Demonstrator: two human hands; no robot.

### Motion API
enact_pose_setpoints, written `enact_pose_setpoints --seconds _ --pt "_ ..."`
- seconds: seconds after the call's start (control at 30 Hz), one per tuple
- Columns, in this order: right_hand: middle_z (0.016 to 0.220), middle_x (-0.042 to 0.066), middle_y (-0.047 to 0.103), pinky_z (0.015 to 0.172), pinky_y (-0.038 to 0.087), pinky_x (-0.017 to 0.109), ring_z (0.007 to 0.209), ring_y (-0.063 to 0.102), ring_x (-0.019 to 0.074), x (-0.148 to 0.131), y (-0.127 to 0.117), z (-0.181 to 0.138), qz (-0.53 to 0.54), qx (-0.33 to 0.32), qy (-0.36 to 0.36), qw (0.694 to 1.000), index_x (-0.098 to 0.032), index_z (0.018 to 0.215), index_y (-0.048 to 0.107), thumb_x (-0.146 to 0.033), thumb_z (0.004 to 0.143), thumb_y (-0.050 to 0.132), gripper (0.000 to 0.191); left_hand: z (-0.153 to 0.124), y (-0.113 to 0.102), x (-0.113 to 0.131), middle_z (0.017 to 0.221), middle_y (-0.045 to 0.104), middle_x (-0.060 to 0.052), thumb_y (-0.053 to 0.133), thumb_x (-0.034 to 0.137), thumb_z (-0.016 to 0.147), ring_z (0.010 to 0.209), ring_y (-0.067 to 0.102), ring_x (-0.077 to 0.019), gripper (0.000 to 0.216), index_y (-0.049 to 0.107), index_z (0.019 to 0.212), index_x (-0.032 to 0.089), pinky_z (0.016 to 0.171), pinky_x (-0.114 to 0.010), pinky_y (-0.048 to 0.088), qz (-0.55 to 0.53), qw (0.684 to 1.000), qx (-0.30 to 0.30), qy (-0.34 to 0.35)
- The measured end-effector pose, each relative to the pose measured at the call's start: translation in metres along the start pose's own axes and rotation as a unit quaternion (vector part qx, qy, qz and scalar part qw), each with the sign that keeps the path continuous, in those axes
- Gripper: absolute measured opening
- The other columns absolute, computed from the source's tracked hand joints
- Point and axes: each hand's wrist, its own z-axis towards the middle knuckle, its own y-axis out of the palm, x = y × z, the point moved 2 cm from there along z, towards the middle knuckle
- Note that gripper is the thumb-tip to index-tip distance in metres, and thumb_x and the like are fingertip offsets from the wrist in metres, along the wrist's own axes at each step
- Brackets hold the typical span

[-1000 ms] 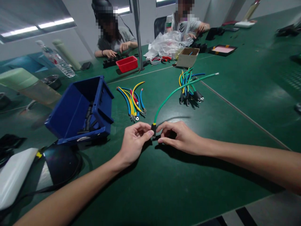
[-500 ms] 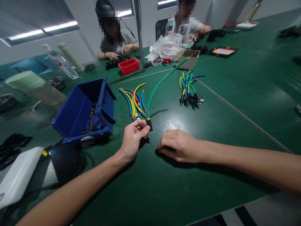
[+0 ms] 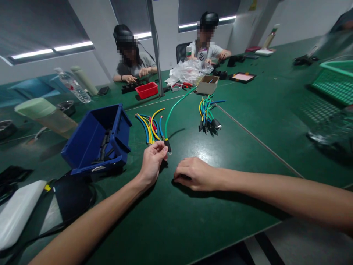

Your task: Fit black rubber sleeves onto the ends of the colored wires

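Between thumb and fingers, my left hand (image 3: 152, 162) pinches the black sleeve (image 3: 168, 146) at the near end of a green wire (image 3: 174, 106). The wire curves up and away to the right, and a bit of metal shows at the sleeve's tip. To its left lies a bundle of yellow, blue and red wires (image 3: 150, 127), its near ends partly hidden by my left hand. My right hand (image 3: 194, 173) rests on the table with curled fingers; whatever may be inside them is hidden. Beyond it is a second bundle of wires (image 3: 208, 112) with black-sleeved metal terminals.
A blue bin (image 3: 95, 143) with black pieces stands left. Farther back are a red tray (image 3: 147, 90), a small cardboard box (image 3: 207, 85) and a plastic bag (image 3: 184, 71). Two people work across the green table (image 3: 237, 147). A green basket (image 3: 335, 81) is at right.
The view has turned right and up, bringing the green basket into sight. My left hand still pinches the sleeve; my right hand keeps its curled pose beside it.
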Motion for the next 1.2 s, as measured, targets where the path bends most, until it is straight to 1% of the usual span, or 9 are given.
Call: enact_pose_setpoints --seconds 0.17,0.27,0.43,0.57,0.83,1.0,1.2 --pt "0.079 0.006 0.070 0.068 0.043 0.027 0.071 0.063 0.0163 0.002 0.001 -0.001 -0.014 -0.002 0.002 1.000 -0.015 0.092 0.067 -0.024 0.093 0.054 0.016 0.016 0.013 0.002 0.072 0.052 0.003 0.082 0.030 0.064 0.058 0.046 -0.0057 0.033 0.058 0.080 0.015 0.056 -0.019 0.037 -0.058 0.998 0.011 0.019" --pt "0.081 0.006 0.071 0.069 0.043 0.027 0.072 0.064 0.0156 0.001 0.001 -0.001 -0.013 -0.003 0.001 1.000 -0.016 0.091 0.067 -0.023 0.092 0.055 0.014 0.030 0.024 0.001 0.073 0.052 0.003 0.083 0.028 0.061 0.059 0.046 -0.0060 0.031 0.060 0.079 0.015 0.055 -0.019 0.037 -0.070 0.997 0.015 0.026" --pt "0.082 0.006 0.072 0.068 0.043 0.026 0.073 0.065 0.0156 0.001 0.000 0.000 -0.018 -0.004 0.000 1.000 -0.016 0.091 0.068 -0.024 0.092 0.056 0.015 0.053 0.043 -0.002 0.073 0.053 0.003 0.079 0.026 0.062 0.059 0.045 -0.0066 0.024 0.062 0.077 0.016 0.053 -0.019 0.035 -0.032 0.999 0.023 0.031" --pt "0.081 0.006 0.072 0.066 0.043 0.026 0.071 0.065 0.0157 0.003 0.002 -0.002 -0.020 0.011 -0.014 1.000 -0.016 0.092 0.068 -0.026 0.092 0.055 0.016 0.068 0.061 -0.009 0.071 0.053 0.002 0.075 0.026 0.063 0.057 0.041 -0.0069 0.021 0.062 0.075 0.015 0.050 -0.020 0.031 0.003 0.999 0.022 0.037" --pt "0.078 0.004 0.072 0.061 0.040 0.025 0.067 0.064 0.0144 0.005 0.003 -0.002 -0.009 0.042 -0.029 0.999 -0.015 0.089 0.068 -0.025 0.092 0.054 0.017 0.086 0.091 -0.020 0.063 0.048 0.004 0.070 0.026 0.066 0.050 0.035 -0.0059 0.016 0.061 0.073 0.015 0.046 -0.021 0.025 0.032 0.998 0.011 0.045" --pt "0.078 0.004 0.072 0.060 0.039 0.026 0.068 0.064 0.0139 0.005 0.004 -0.003 -0.003 0.048 -0.035 0.998 -0.015 0.089 0.068 -0.025 0.092 0.054 0.018 0.096 0.104 -0.025 0.060 0.049 0.004 0.068 0.023 0.068 0.051 0.038 -0.0066 0.011 0.060 0.071 0.015 0.052 -0.021 0.032 0.054 0.996 0.007 0.070" --pt "0.076 0.003 0.070 0.059 0.037 0.026 0.066 0.062 0.0135 0.006 0.003 -0.004 -0.008 0.047 -0.041 0.998 -0.015 0.088 0.067 -0.025 0.092 0.053 0.017 0.113 0.111 -0.035 0.064 0.055 0.002 0.067 0.021 0.069 0.057 0.045 -0.0089 0.008 0.060 0.070 0.016 0.059 -0.022 0.038 0.069 0.994 0.013 0.081"
